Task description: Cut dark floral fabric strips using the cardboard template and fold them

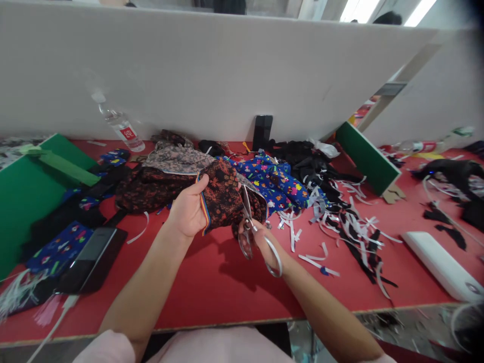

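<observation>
A dark floral fabric piece (221,194) with a rainbow-striped edge is raised above the red table. My left hand (188,209) grips it along that striped edge, thumb on top. My right hand (260,242) holds metal scissors (247,214), with the blades pointing up against the fabric's right side. Some of the right fingers are hidden behind the scissors and cloth. Behind the raised piece lies a heap of cloth: dark floral fabric (151,189), grey floral fabric (177,157) and blue patterned fabric (282,184).
White and black strip scraps (359,234) litter the red table (227,302) on the right. A water bottle (123,126) and an upright phone (262,131) lean on the white partition (212,75). Green boards (366,156) flank the space. A white device (440,264) lies right, a power bank (93,257) left.
</observation>
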A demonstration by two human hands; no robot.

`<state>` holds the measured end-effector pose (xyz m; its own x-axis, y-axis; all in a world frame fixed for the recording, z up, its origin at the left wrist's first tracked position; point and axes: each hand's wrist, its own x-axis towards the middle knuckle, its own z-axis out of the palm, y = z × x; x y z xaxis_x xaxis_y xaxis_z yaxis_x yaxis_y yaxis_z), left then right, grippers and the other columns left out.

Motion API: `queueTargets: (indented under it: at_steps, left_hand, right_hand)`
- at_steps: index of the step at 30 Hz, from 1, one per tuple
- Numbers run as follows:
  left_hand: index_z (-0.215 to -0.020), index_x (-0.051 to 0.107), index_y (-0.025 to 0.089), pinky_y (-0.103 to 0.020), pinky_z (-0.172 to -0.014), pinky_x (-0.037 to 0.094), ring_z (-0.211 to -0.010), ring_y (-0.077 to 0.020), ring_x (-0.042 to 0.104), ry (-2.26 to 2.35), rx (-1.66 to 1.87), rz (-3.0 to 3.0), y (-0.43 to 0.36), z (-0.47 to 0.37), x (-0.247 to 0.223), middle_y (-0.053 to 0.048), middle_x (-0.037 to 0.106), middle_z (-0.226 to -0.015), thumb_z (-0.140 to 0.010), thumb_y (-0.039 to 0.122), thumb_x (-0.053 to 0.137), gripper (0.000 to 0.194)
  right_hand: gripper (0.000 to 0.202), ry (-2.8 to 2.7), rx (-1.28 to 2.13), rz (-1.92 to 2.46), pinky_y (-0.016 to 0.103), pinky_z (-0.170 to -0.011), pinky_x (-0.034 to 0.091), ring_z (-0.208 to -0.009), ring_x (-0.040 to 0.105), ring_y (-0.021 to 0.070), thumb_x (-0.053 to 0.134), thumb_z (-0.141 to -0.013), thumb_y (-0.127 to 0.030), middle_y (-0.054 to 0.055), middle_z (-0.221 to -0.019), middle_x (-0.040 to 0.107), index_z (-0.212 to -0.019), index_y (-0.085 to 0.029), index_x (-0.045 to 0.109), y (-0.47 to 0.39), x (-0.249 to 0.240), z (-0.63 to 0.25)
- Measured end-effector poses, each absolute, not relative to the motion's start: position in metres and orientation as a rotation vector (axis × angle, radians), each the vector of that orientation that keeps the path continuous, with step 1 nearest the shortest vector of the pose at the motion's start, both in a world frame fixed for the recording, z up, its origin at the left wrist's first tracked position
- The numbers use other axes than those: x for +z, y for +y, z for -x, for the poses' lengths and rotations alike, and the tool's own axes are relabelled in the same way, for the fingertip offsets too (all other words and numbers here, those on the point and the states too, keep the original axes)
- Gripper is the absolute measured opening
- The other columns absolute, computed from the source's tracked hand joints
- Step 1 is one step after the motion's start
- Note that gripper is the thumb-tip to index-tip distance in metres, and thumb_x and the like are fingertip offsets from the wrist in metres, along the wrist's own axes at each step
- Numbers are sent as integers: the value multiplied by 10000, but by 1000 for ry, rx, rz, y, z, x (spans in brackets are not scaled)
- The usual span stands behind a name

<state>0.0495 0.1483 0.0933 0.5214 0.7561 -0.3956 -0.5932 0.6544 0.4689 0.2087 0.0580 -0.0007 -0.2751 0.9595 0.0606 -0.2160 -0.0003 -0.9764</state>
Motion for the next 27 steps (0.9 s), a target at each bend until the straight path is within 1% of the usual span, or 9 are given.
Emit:
queueTargets:
  at_steps: [5,10,16,21,27]
  left_hand:
    - [-1236,536,94,-484,-970,429,-1074,-281,600,631,797,-287,151,-50,92,-136,690,-1054,-931,321,299,448]
    - [-1236,536,107,-471,-968,435,-1072,-273,603,631,799,-282,151,-50,88,-123,693,-1049,-934,320,302,437]
    - [-1224,547,116,-456,-969,439,-1064,-268,609,657,816,-264,151,-51,86,-115,705,-1013,-932,310,324,416]
    - [-1227,545,119,-444,-976,438,-1064,-265,609,639,809,-273,151,-51,84,-116,700,-1029,-928,303,340,407]
    - [-1241,528,107,-445,-971,443,-1055,-260,615,657,809,-305,150,-51,85,-120,699,-1029,-936,307,313,423]
  right_hand:
    - [591,-1240,1503,890,231,-438,378,-493,387,92,356,-739,-769,-24,-673,429,-896,-208,454,56,-4,-210]
    - [585,-1215,1505,907,231,-437,378,-493,386,91,351,-745,-768,-21,-677,430,-895,-212,454,52,-4,-209]
    - [569,-1202,1494,924,216,-406,367,-469,379,82,349,-757,-756,-29,-657,421,-880,-210,448,51,-4,-206]
    - [570,-1176,1485,940,204,-387,355,-450,370,74,344,-760,-756,-35,-642,415,-882,-210,460,50,-9,-205]
    - [578,-1143,1480,959,192,-370,347,-436,359,67,328,-765,-757,-43,-619,399,-872,-205,460,47,-11,-203]
